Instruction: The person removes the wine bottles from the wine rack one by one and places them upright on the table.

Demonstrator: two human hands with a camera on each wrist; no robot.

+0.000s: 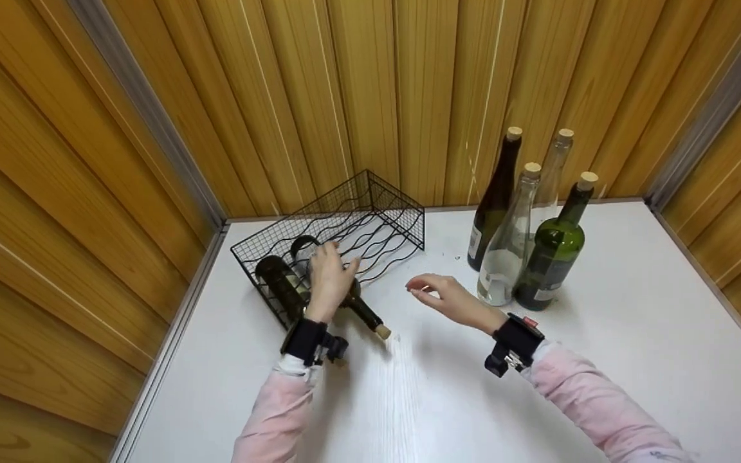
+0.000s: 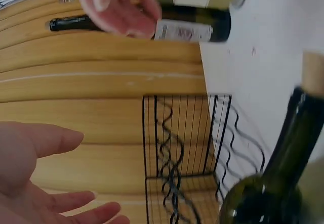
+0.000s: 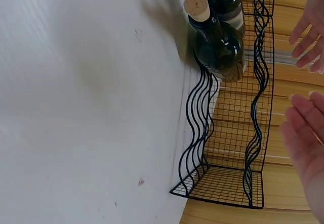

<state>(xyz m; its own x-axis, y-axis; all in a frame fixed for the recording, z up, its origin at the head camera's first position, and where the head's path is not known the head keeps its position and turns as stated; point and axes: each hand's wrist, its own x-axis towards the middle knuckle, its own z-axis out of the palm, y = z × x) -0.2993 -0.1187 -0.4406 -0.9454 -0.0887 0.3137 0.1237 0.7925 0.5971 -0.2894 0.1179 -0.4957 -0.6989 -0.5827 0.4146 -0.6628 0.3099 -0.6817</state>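
Rack (image 1: 399,207) holding two bottles (image 1: 278,278), contents unclear, left hand (image 1: 330,278) above

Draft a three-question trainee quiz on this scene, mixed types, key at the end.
1. Count: how many upright bottles stand on the white table?
2. True or false: the right hand is gripping a bottle.
3. Multiple choice: in the head view, which hand is over the wire rack? A) left B) right C) both

Key:
1. Four, all corked.
2. False; it holds nothing.
3. A; the left hand is over the rack, where two lying bottles rest.
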